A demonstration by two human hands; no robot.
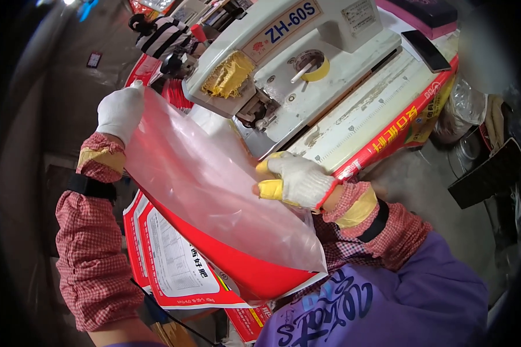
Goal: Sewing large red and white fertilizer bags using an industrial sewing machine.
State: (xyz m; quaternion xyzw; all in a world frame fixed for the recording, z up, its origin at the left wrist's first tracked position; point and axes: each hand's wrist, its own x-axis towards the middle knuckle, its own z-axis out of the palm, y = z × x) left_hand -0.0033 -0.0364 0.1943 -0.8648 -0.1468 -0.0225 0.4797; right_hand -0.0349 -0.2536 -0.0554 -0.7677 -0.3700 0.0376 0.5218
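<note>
One left hand [121, 110] clamped on red bag [231, 254], right hand [300, 180] spread, machine [278, 49] (blue lettering [292, 23])

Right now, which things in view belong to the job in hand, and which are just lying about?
In the job:
red bag
clear liner, held by the left hand, with the right hand at it
grey machine, probably

Seemingly lying about:
yellow-edged roll
flat black object
purple-and-pink block

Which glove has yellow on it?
The right glove, near the sewing machine: yellow covers some of its fingers. The visible part of the left glove looks plain white.
</note>
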